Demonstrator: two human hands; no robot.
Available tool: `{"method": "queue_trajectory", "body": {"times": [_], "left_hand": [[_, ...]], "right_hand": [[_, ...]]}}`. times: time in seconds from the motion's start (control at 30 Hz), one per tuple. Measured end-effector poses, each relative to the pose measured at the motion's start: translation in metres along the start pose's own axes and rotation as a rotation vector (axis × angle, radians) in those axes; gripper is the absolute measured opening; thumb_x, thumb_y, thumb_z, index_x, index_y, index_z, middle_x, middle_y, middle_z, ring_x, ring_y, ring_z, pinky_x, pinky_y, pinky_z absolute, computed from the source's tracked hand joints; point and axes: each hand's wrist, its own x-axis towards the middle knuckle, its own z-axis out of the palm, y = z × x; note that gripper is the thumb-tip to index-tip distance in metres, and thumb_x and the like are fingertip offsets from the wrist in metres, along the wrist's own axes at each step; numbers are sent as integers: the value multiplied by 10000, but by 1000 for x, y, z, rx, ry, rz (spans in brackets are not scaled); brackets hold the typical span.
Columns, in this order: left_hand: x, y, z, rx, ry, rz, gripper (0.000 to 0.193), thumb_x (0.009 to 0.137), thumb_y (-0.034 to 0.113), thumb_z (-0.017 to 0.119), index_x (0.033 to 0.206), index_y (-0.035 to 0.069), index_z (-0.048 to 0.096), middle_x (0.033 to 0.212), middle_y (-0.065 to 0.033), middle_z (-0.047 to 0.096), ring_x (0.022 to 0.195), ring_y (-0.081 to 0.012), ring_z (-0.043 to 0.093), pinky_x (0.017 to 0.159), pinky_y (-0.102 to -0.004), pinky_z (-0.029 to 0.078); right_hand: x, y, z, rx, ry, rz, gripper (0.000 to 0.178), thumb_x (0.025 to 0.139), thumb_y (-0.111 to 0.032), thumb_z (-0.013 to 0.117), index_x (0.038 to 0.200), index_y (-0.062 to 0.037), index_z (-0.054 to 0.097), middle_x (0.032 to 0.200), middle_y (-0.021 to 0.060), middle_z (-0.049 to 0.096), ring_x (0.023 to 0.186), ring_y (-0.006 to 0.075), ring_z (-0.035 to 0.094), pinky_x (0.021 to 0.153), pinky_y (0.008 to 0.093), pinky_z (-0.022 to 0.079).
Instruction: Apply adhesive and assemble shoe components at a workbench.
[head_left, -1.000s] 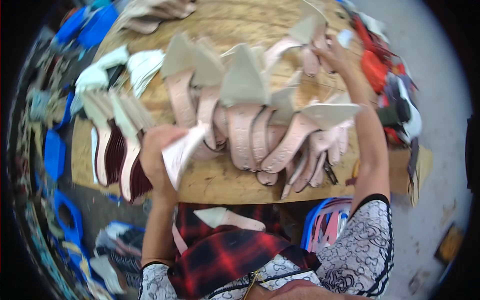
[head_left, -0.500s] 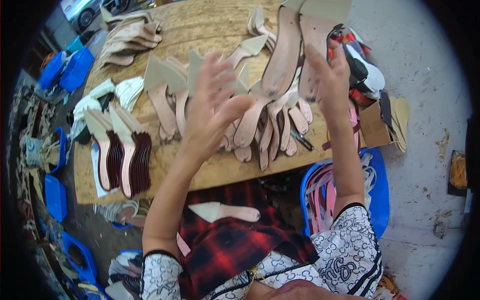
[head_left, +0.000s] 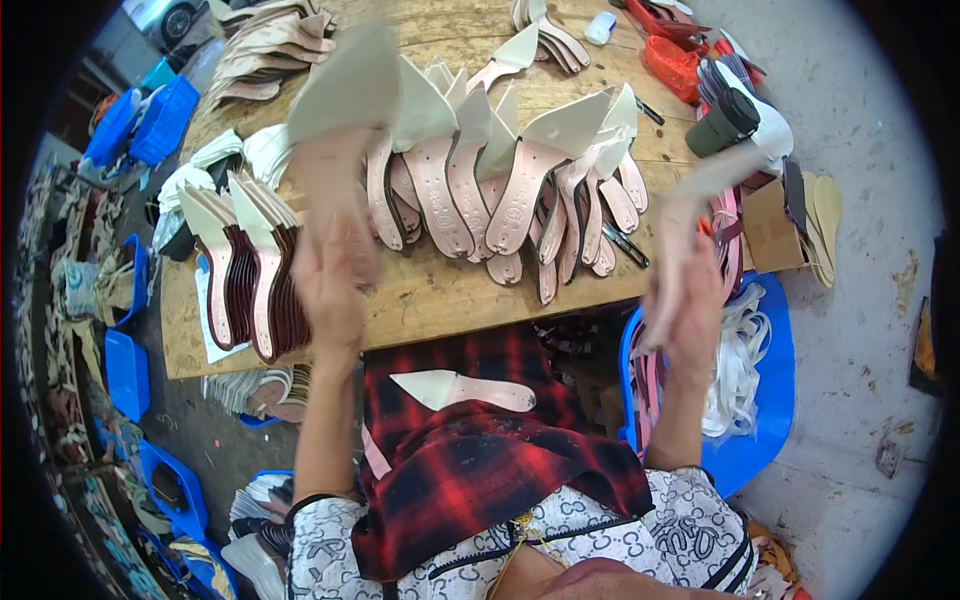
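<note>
My left hand is closed around the heel end of a shoe insole, which stands up from it with its pale pointed toe uppermost. To the right, my right hand grips another insole, turned nearly edge-on, its toe tilted up to the right. Both hands and both pieces are smeared by motion. Between them, on the wooden table, lies a spread heap of pink and cream insoles with dark edges. One single insole rests on the red and black checked apron over my lap.
Dark-edged insole stacks stand at the table's left, and another pile lies far left. Black pens lie by the heap. On the right are a dark cup, a cardboard box and a blue tub of straps.
My left hand, empty and spread before, now holds an insole, left of the heap. My right hand has come lower and nearer with one insole; before, two large insoles were at it.
</note>
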Motion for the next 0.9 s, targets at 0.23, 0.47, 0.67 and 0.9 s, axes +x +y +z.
{"method": "queue_trajectory", "body": {"times": [0.23, 0.47, 0.67, 0.9], "left_hand": [[15, -73, 13, 562, 102, 202, 683, 972, 443, 475, 1391, -73, 317, 1442, -215, 294, 1357, -329, 258, 1128, -411, 177], [-50, -80, -34, 759, -172, 146, 815, 887, 551, 533, 1425, -18, 305, 1450, -239, 307, 1333, -399, 307, 1097, -486, 229], [-50, -77, -21, 1080, -254, 14, 882, 794, 533, 654, 1416, -3, 333, 1434, -222, 338, 1318, -403, 322, 1068, -510, 249], [-40, -71, -19, 1216, -329, -112, 934, 724, 420, 744, 1427, -10, 304, 1439, -220, 343, 1348, -382, 302, 1085, -499, 207]], "right_hand": [[78, 57, 97, -1233, -238, -697, 220, 891, -183, 592, 990, 13, 614, 934, 128, 629, 809, 218, 593, 722, 315, 450], [270, 0, 61, -973, -219, -396, 377, 907, -367, 586, 831, -3, 654, 661, 69, 609, 586, 127, 567, 551, 298, 443], [428, 131, 81, -866, -384, 123, 487, 865, -491, 637, 1076, -54, 600, 919, 50, 658, 661, 104, 589, 598, 242, 485], [450, 174, 107, -674, -443, -66, 272, 945, -321, 562, 943, -62, 646, 725, 13, 619, 622, 94, 592, 552, 211, 465]]}}
